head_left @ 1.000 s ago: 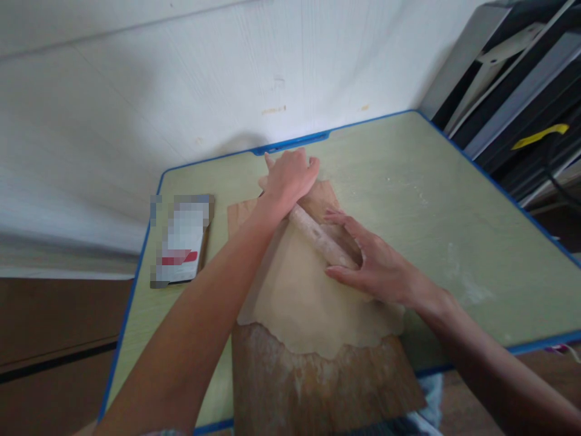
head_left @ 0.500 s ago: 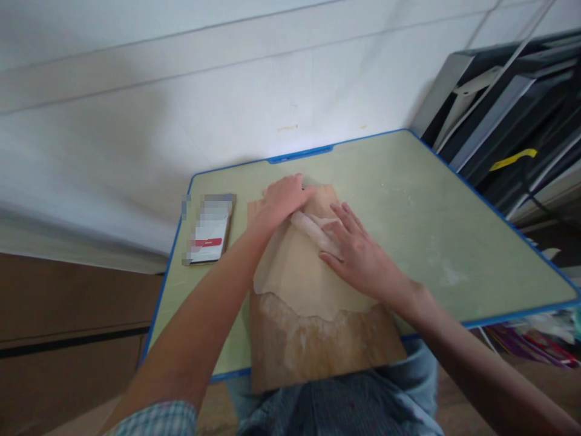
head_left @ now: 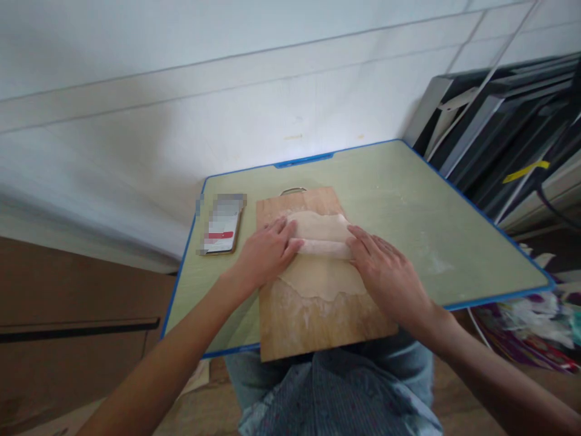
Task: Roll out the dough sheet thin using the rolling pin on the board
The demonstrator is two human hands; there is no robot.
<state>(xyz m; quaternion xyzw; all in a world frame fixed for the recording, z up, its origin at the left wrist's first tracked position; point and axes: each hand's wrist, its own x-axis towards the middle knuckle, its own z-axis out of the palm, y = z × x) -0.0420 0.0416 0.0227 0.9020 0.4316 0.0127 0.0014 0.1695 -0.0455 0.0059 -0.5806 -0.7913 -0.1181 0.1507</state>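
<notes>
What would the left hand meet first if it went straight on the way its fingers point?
Ahead of the left hand, the far part of the dough seems first, beyond the rolling pin; how closely the fingertips touch it is unclear.

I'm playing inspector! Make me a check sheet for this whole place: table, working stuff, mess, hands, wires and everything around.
Surface: pale green table with blue edging; white smudges on its right side.
Working things: wooden board, its near end seeming to stick out past the table; flattened dough on it, rolling pin across the dough.
Clutter: phone, partly blurred out, left of the board; colourful pile low down, right of the table.
Hands: left hand over the pin's left end, right hand over its right; grip partly hidden.
Cables: dark cable at far right, beyond the table.
Surroundings: white wall behind; dark panels leaning at right.
</notes>
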